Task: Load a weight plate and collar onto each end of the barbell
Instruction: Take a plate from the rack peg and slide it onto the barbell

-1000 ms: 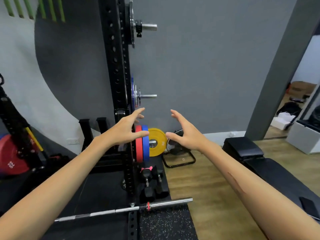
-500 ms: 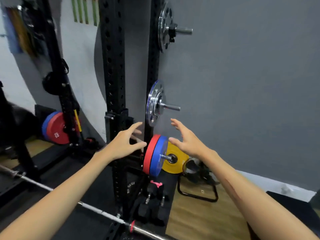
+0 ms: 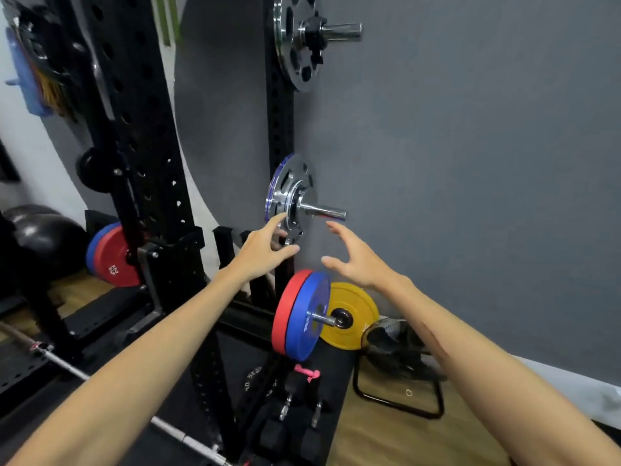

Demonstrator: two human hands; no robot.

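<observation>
With both palms spread to bracket it, left hand (image 3: pixel 260 250) likely touches the chrome plate (image 3: pixel 290 200) rim on its peg (image 3: pixel 324 211); right hand (image 3: pixel 358 260) hovers empty just beside. Barbell (image 3: pixel 67 368) lies on the floor, below-left of both hands, unloaded.

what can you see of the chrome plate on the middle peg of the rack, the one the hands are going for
The chrome plate is a shiny metal disc with cut-out holes and a raised hub, standing upright on a steel peg that sticks out from the black rack upright. A blue edge shows behind its rim, likely another plate. The left hand is open with fingertips at its lower rim; contact is unclear. The right hand is open beside it, apart.
</observation>
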